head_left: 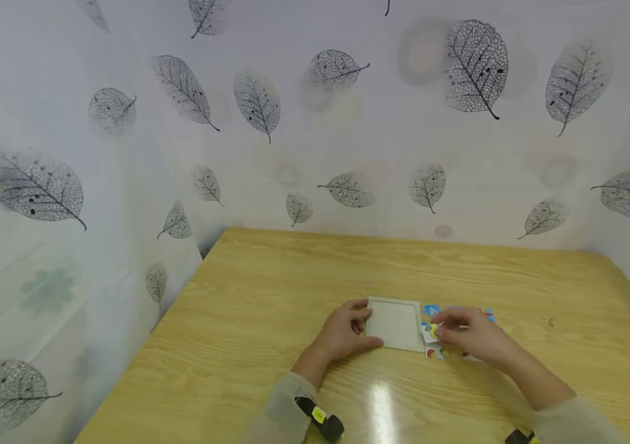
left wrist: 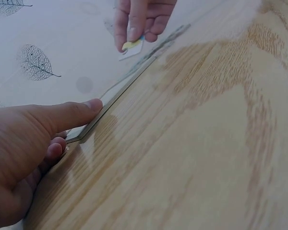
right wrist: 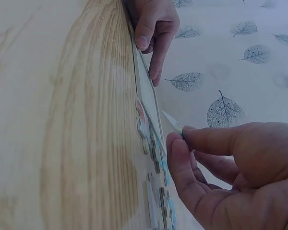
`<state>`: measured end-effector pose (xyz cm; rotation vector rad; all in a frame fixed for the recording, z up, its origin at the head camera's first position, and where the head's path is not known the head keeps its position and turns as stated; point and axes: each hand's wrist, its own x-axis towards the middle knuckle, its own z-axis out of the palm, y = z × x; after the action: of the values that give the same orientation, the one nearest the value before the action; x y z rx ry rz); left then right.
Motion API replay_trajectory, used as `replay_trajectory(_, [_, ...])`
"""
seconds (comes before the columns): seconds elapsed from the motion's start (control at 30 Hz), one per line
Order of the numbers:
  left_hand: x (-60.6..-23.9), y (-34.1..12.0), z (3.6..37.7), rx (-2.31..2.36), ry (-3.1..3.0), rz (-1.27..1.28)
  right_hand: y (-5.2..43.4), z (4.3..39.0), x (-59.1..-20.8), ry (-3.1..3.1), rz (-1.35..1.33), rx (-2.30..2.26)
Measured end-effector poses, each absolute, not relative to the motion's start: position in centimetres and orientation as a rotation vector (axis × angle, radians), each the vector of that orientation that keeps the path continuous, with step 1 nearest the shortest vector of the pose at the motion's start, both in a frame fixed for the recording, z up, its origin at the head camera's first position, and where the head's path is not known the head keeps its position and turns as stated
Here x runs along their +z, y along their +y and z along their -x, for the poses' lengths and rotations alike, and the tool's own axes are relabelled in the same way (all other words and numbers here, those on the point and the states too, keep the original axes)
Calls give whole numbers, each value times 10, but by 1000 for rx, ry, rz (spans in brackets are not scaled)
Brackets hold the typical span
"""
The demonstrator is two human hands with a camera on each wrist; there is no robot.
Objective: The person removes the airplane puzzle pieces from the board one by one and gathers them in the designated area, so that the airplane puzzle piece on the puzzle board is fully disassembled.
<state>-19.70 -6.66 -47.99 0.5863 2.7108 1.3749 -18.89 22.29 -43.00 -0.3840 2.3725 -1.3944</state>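
A pale, shallow puzzle tray [head_left: 395, 324] with a raised rim lies flat on the table, no pieces inside it. My left hand [head_left: 341, 333] grips its left side, thumb at the near corner and fingers along the far left edge. Just past the tray's right rim, my right hand [head_left: 478, 336] pinches a white and yellow puzzle piece [left wrist: 133, 49] between thumb and fingertips. In the right wrist view this piece [right wrist: 172, 121] is held tilted, above the table. Loose puzzle pieces [right wrist: 156, 155] lie beside the tray, partly hidden under my right hand in the head view.
The wooden table [head_left: 292, 271] reaches back to a pale curtain [head_left: 370, 135] printed with dark leaves, which also hangs along the left and right. Black straps [head_left: 320, 419] sit around both wrists.
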Motion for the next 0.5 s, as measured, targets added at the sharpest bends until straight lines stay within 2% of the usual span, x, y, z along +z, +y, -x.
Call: replay_trajectory(0.5, [-482,-66,197,1401,2701,-567,277,174,-435,2339,352,-1453])
